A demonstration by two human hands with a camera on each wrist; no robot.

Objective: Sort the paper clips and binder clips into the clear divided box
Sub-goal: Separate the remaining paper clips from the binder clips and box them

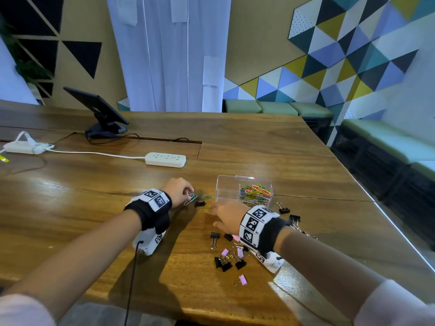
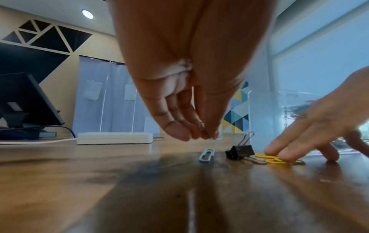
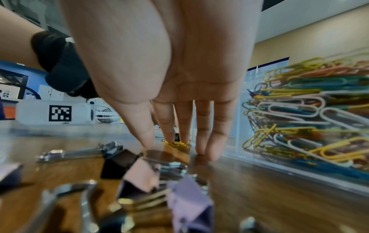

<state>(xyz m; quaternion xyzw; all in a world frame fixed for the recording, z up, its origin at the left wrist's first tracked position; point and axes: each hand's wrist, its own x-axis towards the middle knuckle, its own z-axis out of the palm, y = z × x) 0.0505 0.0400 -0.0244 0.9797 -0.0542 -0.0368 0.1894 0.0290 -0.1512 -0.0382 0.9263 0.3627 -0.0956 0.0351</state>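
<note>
Wooden desk [image 1: 259, 142] bearing a clear divided box [image 1: 243, 190], loose paper clips [image 1: 207, 197], scattered black and pink binder clips [image 1: 227, 257], a white power strip [image 1: 165, 159], and a monitor stand [image 1: 106, 129].

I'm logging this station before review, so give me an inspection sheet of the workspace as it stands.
Surface: wooden table, glossy, with a crack line across it.
Job's things: clear divided box, right compartment holding coloured paper clips, left compartment looks empty; loose paper clips and black and pink binder clips on the table.
Clutter: power strip, white adapter, tilted screen on a stand.
Hands: left hand, fingers bunched at a pale clip, grip unclear; right hand pressing straight fingers on yellow clips.
Cables: white cord, dark wire.
Surroundings: patterned wall panels, green benches.
</note>
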